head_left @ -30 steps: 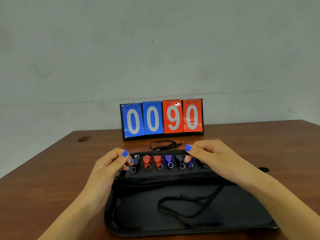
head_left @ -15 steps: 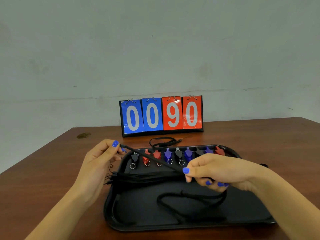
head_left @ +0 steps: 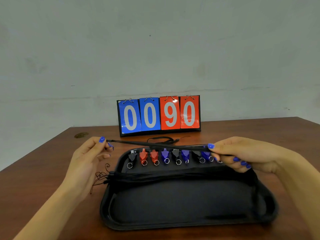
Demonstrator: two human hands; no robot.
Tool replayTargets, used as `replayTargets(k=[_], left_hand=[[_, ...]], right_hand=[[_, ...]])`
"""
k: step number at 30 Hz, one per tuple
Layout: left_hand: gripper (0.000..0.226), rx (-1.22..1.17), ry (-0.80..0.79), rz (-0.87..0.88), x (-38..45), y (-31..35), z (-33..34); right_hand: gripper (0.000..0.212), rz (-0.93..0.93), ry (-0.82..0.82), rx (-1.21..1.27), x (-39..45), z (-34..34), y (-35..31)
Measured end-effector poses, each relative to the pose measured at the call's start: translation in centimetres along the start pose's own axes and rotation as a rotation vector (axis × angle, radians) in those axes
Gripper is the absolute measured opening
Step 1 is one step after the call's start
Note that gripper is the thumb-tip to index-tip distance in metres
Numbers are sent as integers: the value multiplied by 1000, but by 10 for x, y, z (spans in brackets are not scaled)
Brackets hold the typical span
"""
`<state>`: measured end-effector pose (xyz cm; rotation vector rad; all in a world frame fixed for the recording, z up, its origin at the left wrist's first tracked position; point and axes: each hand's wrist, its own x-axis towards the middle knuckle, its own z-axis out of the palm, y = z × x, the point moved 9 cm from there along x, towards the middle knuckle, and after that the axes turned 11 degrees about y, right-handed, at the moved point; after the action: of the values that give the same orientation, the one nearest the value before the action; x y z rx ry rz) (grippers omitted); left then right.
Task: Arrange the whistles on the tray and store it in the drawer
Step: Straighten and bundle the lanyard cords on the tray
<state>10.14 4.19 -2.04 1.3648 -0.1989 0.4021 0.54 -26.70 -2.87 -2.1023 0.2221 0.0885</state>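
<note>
A black tray (head_left: 181,220) lies on the brown table in front of me. Along its far side stands a row of several whistles (head_left: 166,155), black, red and blue, each with a metal ring. A bundle of black lanyards (head_left: 155,175) lies across the tray's middle. My left hand (head_left: 90,158) pinches one end of a black lanyard (head_left: 155,144), and my right hand (head_left: 242,153) grips the other end. The cord is stretched nearly level just above the whistles. My right hand hides the rightmost whistles.
A flip scoreboard (head_left: 159,115) reading 0090 stands at the back of the table (head_left: 43,179) against a grey wall. Another black lanyard (head_left: 162,140) lies coiled between scoreboard and tray. Thin red cord ends (head_left: 100,177) trail off the tray's left edge.
Both hands have lifted a black lanyard off the tray and pulled it taut; my right hand rose and moved right, so the cord went from slanted to nearly level.
</note>
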Motion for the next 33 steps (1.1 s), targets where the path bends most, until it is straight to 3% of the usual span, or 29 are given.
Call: replayTargets(k=[8,12,17,22,25,27,33], left_hand=[[27,65,-3,2,-1,-4,-1],[27,128,-38,-4,-1,-6,1],[24,434,-210,150,-3,2,7],[34,694,-344,207,-2,-9,5],[39,725,-342,210,2,-15,1],[28,749,-348,222,4,-19,1],[23,778,-303,252,11,-19,-6]], right_hand=[[44,31,92,36,7,-16,14],[38,52,129,11,10,-21,19],[37,53,88,-19,12,-18,25],[35,34,83,-53,13,-17,24],[31,4,130,16,15,-20,21],[29,-12,134,49,16,-20,20],[31,-14,60,-90,15,-15,24]])
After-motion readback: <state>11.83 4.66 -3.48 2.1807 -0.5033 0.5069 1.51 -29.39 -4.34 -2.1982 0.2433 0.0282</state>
